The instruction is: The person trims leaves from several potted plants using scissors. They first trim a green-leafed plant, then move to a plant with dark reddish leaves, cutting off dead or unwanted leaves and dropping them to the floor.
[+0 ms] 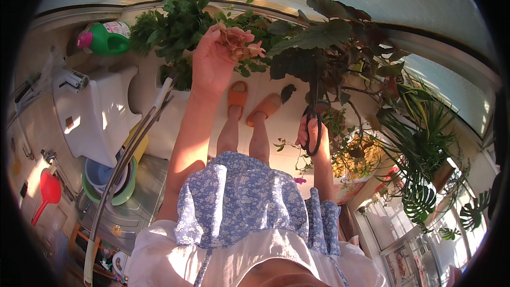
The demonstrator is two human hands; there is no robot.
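My left hand [213,57] is raised over the floor with its fingers curled around a cluster of pinkish, partly withered flowers [241,46]. Behind it grow leafy green potted plants [183,28] along the window ledge. In my right hand [318,131] is a pair of black-handled scissors [314,143], its blades pointing away from me into dark foliage. Whether the blades are apart cannot be made out against the leaves. A large dark-leaved begonia-like plant [314,40] stands just beyond the scissors, its bare stems reaching down to the right.
A fallen dark leaf [287,93] lies on the tiled floor near my orange slippers [265,109]. At left are a white sink [93,107], stacked basins [129,191], long poles [119,171] and a green detergent bottle [109,39]. Spiky-leaved plants [418,135] crowd the right side.
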